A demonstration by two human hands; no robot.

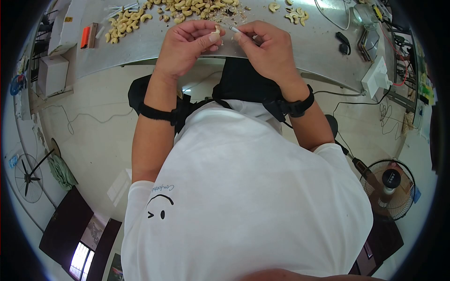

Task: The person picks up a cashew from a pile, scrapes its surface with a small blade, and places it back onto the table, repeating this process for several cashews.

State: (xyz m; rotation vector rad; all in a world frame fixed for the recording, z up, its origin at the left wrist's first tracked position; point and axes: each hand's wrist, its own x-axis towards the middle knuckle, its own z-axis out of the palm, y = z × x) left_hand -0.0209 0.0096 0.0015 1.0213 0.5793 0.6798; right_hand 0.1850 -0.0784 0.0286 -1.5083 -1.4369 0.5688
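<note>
My left hand (191, 43) pinches a cashew nut (217, 30) between thumb and fingers, just above the near edge of the metal table (318, 44). In my right hand (268, 46) is a small slim tool with a white handle (234, 29), held between thumb and index finger. Its thin tip points left toward the nut; the kind of tool is too small to tell. Beyond both hands lies a pile of cashew nuts (187, 6), with brown skin crumbs (229, 18) scattered beside it.
More cashews (296, 17) lie apart on the right. An orange-and-brown block (86, 37) sits at the table's left. Toward the right are a small black object (343, 43), a glass jar (363, 14) and a white power strip (375, 77) with cables. A fan (388, 187) stands behind on the right.
</note>
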